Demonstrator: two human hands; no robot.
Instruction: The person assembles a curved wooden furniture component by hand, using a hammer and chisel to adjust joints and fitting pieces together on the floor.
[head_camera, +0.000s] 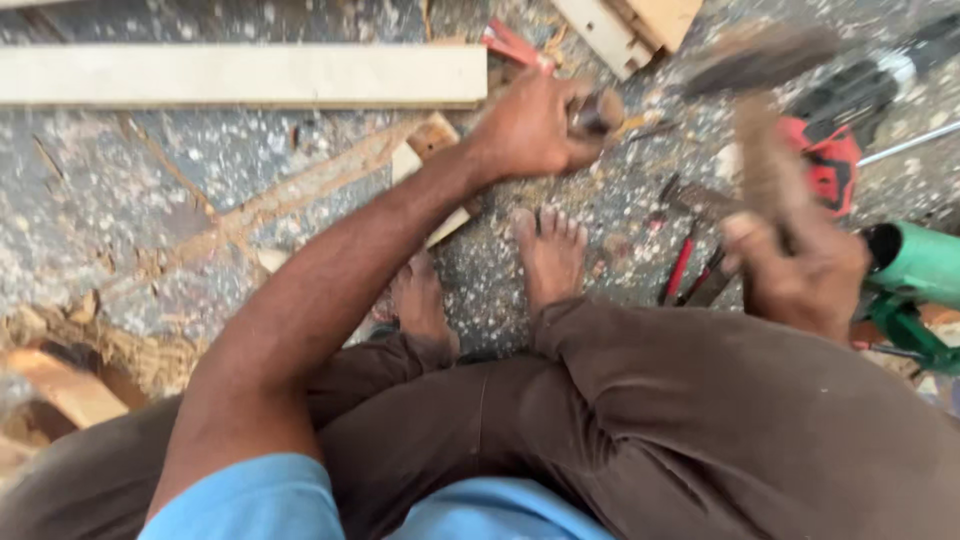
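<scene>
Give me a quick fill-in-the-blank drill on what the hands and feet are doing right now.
1. The right hand swings a blurred ____ with a wooden handle.
2. The left hand grips a chisel above a small ____ block.
3. Both feet are ____.
4. A long pale ____ lies at the top left.

Missing words: hammer; wooden; bare; plank

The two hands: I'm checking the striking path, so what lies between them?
In the head view, only speckled floor strewn with wood chips lies between the left hand, gripping a chisel handle, and the right hand, holding a blurred hammer.
</scene>
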